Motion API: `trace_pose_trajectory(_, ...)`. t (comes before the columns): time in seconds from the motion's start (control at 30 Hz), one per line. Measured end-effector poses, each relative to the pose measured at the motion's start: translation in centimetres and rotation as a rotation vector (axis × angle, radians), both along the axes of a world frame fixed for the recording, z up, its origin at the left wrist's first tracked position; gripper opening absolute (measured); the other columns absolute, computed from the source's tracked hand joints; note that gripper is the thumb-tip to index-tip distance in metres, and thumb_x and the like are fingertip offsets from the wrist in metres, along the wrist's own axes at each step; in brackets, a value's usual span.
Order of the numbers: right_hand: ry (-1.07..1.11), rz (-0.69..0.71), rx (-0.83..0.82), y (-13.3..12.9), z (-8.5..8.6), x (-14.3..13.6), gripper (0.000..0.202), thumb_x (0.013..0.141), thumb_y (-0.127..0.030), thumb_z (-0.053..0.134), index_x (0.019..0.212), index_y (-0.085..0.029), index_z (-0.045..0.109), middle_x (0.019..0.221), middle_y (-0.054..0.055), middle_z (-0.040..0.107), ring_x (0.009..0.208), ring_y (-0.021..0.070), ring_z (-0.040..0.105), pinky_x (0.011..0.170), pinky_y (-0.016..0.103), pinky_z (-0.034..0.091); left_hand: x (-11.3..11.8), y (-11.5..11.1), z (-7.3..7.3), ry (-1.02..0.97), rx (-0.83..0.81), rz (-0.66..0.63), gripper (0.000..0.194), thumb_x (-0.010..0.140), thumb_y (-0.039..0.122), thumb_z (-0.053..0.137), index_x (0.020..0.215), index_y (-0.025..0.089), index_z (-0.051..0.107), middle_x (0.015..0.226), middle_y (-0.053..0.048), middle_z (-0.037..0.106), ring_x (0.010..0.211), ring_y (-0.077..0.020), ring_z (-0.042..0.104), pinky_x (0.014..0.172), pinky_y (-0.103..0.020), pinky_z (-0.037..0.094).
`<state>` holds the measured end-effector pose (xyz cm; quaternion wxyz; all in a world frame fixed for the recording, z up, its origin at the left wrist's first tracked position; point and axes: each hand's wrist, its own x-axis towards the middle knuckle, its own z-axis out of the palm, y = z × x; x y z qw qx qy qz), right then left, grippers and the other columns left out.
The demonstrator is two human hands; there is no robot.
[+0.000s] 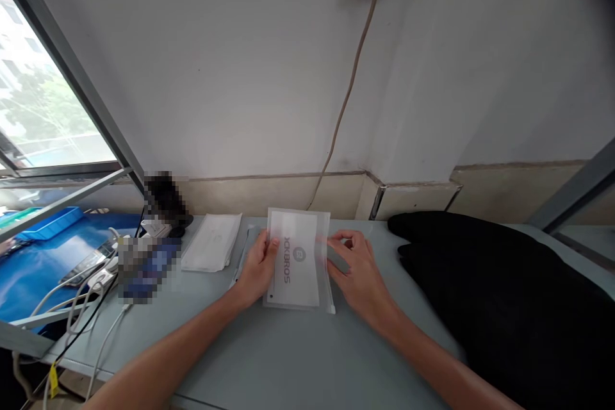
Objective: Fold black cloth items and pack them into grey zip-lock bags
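A translucent zip bag (pixel 298 259) with a round logo and dark lettering stands out above the grey table, a white sheet or packet showing inside it. My left hand (pixel 258 267) grips its left edge, thumb on the front face. At the bag's right edge is my right hand (pixel 355 269), its thumb and forefinger a little apart with the edge between or just beside them; contact is unclear. The slider shows at the bag's lower right corner. Behind my left hand lies another flat packet (pixel 244 253), partly hidden.
A stack of white bags (pixel 212 242) lies to the left on the grey table (pixel 269 359). Further left are white cables (pixel 103 275), a blurred-out device and a blue surface (pixel 29 269). Black cloth (pixel 504 295) covers the right side. A wall stands behind.
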<state>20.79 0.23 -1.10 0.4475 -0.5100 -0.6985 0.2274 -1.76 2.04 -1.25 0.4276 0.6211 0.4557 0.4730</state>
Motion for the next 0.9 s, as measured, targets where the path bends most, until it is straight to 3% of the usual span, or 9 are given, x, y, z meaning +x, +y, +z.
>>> trace_pose_trajectory(0.07, -0.051, 0.005, -0.015, -0.2, 0.1, 0.0, 0.031, 0.096, -0.050, 0.057, 0.094, -0.028, 0.079, 0.091, 0.008, 0.061, 0.084, 0.0263, 0.059, 0.059, 0.033, 0.053, 0.3, -0.5, 0.2, 0.044, 0.051, -0.005, 0.041, 0.106, 0.057, 0.043, 0.112, 0.020, 0.057, 0.097, -0.005, 0.064, 0.086, -0.0174, 0.060, 0.074, -0.029, 0.053)
trace_pose_trajectory(0.17, 0.125, 0.190, -0.167, -0.7, 0.6, -0.4, 0.039, 0.100, -0.051, 0.053, 0.086, -0.025, 0.078, 0.071, 0.001, 0.060, 0.069, 0.0216, 0.060, 0.065, 0.034, 0.054, 0.7, -1.3, 0.5, 0.089, 0.093, 0.000, 0.038, 0.107, 0.056, 0.040, 0.107, 0.021, 0.056, 0.099, -0.005, 0.062, 0.089, -0.0181, 0.059, 0.078, -0.029, 0.053)
trace_pose_trajectory(0.33, 0.615, 0.438, -0.508, -1.4, 1.6, -1.3, 0.037, 0.097, -0.053, 0.060, 0.119, -0.027, 0.075, 0.096, 0.006, 0.077, 0.086, 0.0255, 0.073, 0.081, 0.039, 0.059, 0.8, -1.6, 0.8, 0.083, 0.080, 0.017, 0.042, 0.107, 0.059, 0.037, 0.117, 0.022, 0.054, 0.110, -0.009, 0.063, 0.100, -0.0225, 0.060, 0.090, -0.036, 0.053)
trace_pose_trajectory(0.5, 0.692, 0.501, -0.660, -1.7, 1.8, -0.9, 0.049, 0.091, -0.059, 0.065, 0.126, -0.025, 0.071, 0.109, 0.012, 0.078, 0.098, 0.0315, 0.075, 0.081, 0.044, 0.061, 0.6, -2.0, 1.0, 0.083, 0.019, -0.060, 0.045, 0.107, 0.061, 0.036, 0.120, 0.024, 0.057, 0.110, -0.007, 0.066, 0.101, -0.0239, 0.062, 0.092, -0.037, 0.052)
trace_pose_trajectory(0.63, 0.576, 0.549, -0.573, -2.2, 2.2, -1.0, 0.056, 0.083, -0.058, 0.075, 0.131, -0.029, 0.067, 0.111, 0.011, 0.077, 0.102, 0.0318, 0.072, 0.083, 0.045, 0.061, 0.7, -2.7, 1.5, 0.087, 0.009, -0.207, 0.051, 0.105, 0.064, 0.038, 0.135, 0.027, 0.055, 0.124, -0.011, 0.066, 0.111, -0.0268, 0.063, 0.098, -0.042, 0.051)
trace_pose_trajectory(0.8, 0.367, 0.527, -0.376, -2.4, 2.9, -1.3, 0.049, 0.081, -0.058, 0.075, 0.121, -0.031, 0.072, 0.100, 0.007, 0.076, 0.098, 0.0305, 0.072, 0.080, 0.040, 0.061, 0.7, -2.6, 1.6, 0.058, -0.017, -0.429, 0.090, 0.091, 0.080, 0.052, 0.160, 0.027, 0.029, 0.142, -0.018, 0.056, 0.134, -0.0322, 0.054, 0.109, -0.048, 0.046)
trace_pose_trajectory(0.9, 0.321, 0.484, -0.272, -2.2, 2.7, -1.3, 0.052, 0.078, -0.057, 0.077, 0.122, -0.030, 0.071, 0.097, 0.007, 0.075, 0.095, 0.0298, 0.072, 0.076, 0.038, 0.060, 0.7, -2.5, 1.4, 0.043, 0.011, -0.467, 0.101, 0.085, 0.085, 0.053, 0.162, 0.027, 0.027, 0.150, -0.019, 0.050, 0.142, -0.0358, 0.046, 0.115, -0.054, 0.039)
